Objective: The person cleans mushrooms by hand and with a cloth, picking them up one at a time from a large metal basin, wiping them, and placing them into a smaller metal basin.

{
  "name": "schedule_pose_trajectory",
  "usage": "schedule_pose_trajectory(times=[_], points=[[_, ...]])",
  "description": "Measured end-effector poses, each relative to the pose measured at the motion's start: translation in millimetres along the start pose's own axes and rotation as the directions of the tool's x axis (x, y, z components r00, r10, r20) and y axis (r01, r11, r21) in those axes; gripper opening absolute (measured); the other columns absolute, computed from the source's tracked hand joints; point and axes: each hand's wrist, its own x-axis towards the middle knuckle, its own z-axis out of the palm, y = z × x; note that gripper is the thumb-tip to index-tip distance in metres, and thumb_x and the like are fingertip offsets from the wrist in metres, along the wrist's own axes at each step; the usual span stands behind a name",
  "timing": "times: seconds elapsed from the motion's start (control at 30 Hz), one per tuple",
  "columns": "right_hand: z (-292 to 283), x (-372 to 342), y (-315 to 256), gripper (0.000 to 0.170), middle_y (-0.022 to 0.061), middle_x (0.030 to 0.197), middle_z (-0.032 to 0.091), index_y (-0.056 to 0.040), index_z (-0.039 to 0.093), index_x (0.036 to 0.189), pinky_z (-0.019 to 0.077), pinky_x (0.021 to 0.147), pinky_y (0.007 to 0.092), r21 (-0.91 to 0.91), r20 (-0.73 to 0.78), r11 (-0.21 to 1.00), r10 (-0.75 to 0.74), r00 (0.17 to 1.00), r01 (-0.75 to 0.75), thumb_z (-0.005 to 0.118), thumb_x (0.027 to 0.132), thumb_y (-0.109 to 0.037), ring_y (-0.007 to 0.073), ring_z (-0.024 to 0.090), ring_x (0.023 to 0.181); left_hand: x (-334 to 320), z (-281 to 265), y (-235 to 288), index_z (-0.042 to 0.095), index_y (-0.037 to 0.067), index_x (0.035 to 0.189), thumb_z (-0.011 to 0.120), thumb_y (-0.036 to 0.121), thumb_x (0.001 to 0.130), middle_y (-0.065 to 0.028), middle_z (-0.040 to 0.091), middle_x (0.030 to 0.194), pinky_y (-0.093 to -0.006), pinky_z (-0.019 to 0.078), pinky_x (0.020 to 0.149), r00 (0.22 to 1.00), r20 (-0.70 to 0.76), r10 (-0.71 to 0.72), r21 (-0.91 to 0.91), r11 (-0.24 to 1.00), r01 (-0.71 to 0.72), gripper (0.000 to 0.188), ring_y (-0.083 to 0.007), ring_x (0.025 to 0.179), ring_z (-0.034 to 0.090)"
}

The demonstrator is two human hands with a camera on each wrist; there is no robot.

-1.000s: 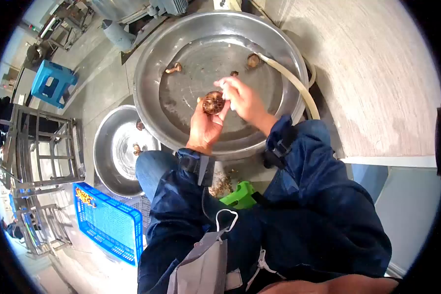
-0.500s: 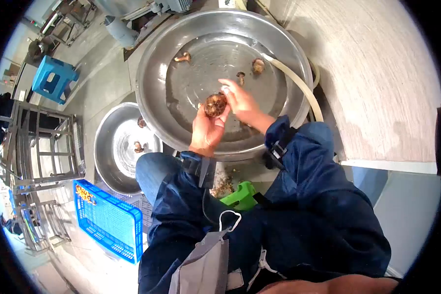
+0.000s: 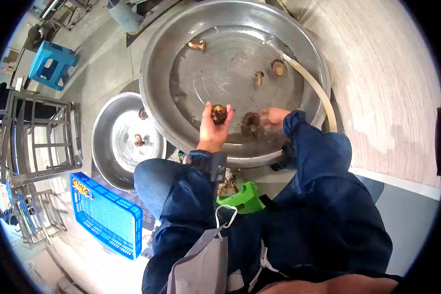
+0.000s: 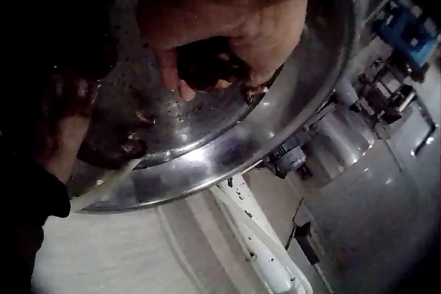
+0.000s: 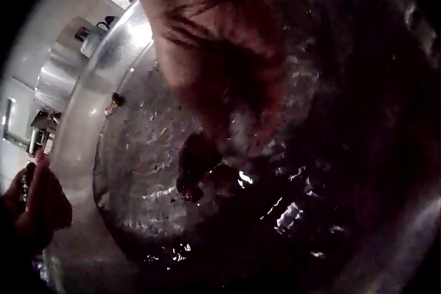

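Observation:
In the head view, my left hand (image 3: 213, 132) grips a round brown mushroom (image 3: 219, 114) above the large steel basin (image 3: 157, 105). To its right, my right hand (image 3: 274, 117) is low in the basin's water, beside a dark mushroom (image 3: 251, 122). The right wrist view shows that hand (image 5: 220, 66) with its fingers down at the water and a dark mushroom (image 5: 196, 163) close by; a whitish patch shows among the fingers, too blurred to name. Three more mushrooms lie in the basin: one at upper left (image 3: 197, 45), a small one (image 3: 259, 77) and one by the hose (image 3: 277, 67).
A pale hose (image 3: 311, 82) runs over the large basin's right side. On the left stand a smaller steel basin (image 3: 102, 147) with two mushrooms, a blue crate (image 3: 107, 215) and a blue stool (image 3: 52, 65). A green object (image 3: 242, 198) lies between the legs.
My right hand has moved away from the held mushroom, right and down to the water. The left hand still holds its mushroom. The head view has shifted, so the basin appears higher.

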Motion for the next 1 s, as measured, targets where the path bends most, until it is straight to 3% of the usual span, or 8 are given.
schedule_pose_trajectory(times=[0.1, 0.23, 0.27, 0.37, 0.57, 0.63, 0.83, 1.0], points=[[16, -40, -76, 0.043, 0.0046, 0.113, 0.066, -0.0052, 0.058, 0.127, 0.0516, 0.085, 0.0327, 0.359, -0.006, 0.912, -0.211, 0.978, 0.199, 0.068, 0.09, -0.024, 0.0151, 0.061, 0.102, 20, -19, -8, 0.054, 0.006, 0.107, 0.057, 0.036, 0.098, -0.01, 0.062, 0.1, -0.0429, 0.054, 0.084, 1.0, 0.006, 0.025, 0.016, 1.0, -0.025, 0.031, -0.0283, 0.096, 0.063], [49, -75, -120, 0.029, 0.0099, 0.112, 0.068, -0.0018, 0.062, 0.113, 0.0487, 0.092, 0.0363, 0.074, -0.18, 0.664, -0.725, 0.665, 0.744, 0.06, 0.091, -0.022, 0.0235, 0.062, 0.106, 25, -12, -21, 0.058, 0.006, 0.103, 0.053, 0.033, 0.099, -0.0069, 0.064, 0.096, -0.0378, 0.0525, 0.085, 0.997, 0.074, 0.014, -0.025, 1.0, -0.012, 0.028, -0.0224, 0.094, 0.063], [54, -75, -117, 0.024, 0.0116, 0.111, 0.067, -0.0045, 0.067, 0.107, 0.0465, 0.095, 0.04, -0.271, -0.243, 0.503, -0.861, 0.448, 0.82, 0.058, 0.088, -0.016, 0.0291, 0.059, 0.107, 20, -4, -25, 0.059, 0.006, 0.102, 0.054, 0.033, 0.099, -0.0059, 0.065, 0.097, -0.0373, 0.0519, 0.087, 0.996, 0.079, -0.029, -0.047, 0.998, 0.033, 0.027, -0.0219, 0.094, 0.063], [37, -72, -106, 0.022, 0.0109, 0.109, 0.067, -0.0063, 0.07, 0.102, 0.046, 0.095, 0.0426, -0.435, -0.469, 0.501, -0.835, 0.287, 0.748, 0.057, 0.086, -0.014, 0.0323, 0.058, 0.108, -20, 33, -31, 0.063, 0.007, 0.096, 0.054, 0.029, 0.099, -0.0023, 0.068, 0.095, -0.0351, 0.0529, 0.089, 0.998, 0.056, -0.03, -0.038, 0.999, 0.032, 0.024, -0.0184, 0.092, 0.065], [49, -128, -123, 0.023, 0.0155, 0.111, 0.061, -0.0044, 0.068, 0.102, 0.0478, 0.091, 0.0398, -0.361, -0.398, 0.452, -0.866, 0.303, 0.816, 0.053, 0.093, -0.019, 0.0312, 0.059, 0.104, -17, 24, -38, 0.062, 0.009, 0.101, 0.056, 0.03, 0.099, -0.0024, 0.066, 0.097, -0.037, 0.0522, 0.085, 0.934, 0.345, -0.092, -0.084, 0.988, 0.128, 0.022, -0.018, 0.091, 0.062], [35, -129, -115, 0.024, 0.0157, 0.113, 0.06, -0.0036, 0.067, 0.102, 0.0472, 0.091, 0.0412, -0.249, -0.448, 0.617, -0.756, 0.476, 0.746, 0.051, 0.093, -0.018, 0.0321, 0.058, 0.104, -16, 23, -40, 0.06, 0.008, 0.107, 0.056, 0.029, 0.099, -0.005, 0.065, 0.105, -0.039, 0.0518, 0.09, 0.982, 0.178, -0.065, -0.069, 0.995, 0.078, 0.023, -0.0201, 0.097, 0.062], [40, -139, -117, 0.022, 0.0171, 0.121, 0.057, -0.0037, 0.065, 0.105, 0.0466, 0.094, 0.0431, -0.333, -0.362, 0.466, -0.866, 0.345, 0.82, 0.054, 0.089, -0.013, 0.0359, 0.056, 0.109, -21, 29, -29, 0.055, 0.001, 0.117, 0.05, 0.035, 0.101, -0.0125, 0.062, 0.113, -0.0418, 0.0495, 0.098, 0.919, 0.388, -0.073, -0.1, 0.988, 0.12, 0.038, -0.0262, 0.107, 0.06], [28, -123, -118, 0.022, 0.0147, 0.117, 0.06, -0.0046, 0.066, 0.106, 0.0469, 0.095, 0.0422, -0.397, -0.498, 0.541, -0.806, 0.321, 0.742, 0.055, 0.088, -0.008, 0.0335, 0.057, 0.108, -42, 50, -30, 0.059, 0.001, 0.107, 0.055, 0.031, 0.099, -0.0105, 0.066, 0.105, -0.0419, 0.0511, 0.094, 0.991, 0.133, 0.026, -0.106, 0.994, -0.012, 0.032, -0.0247, 0.101, 0.062]])
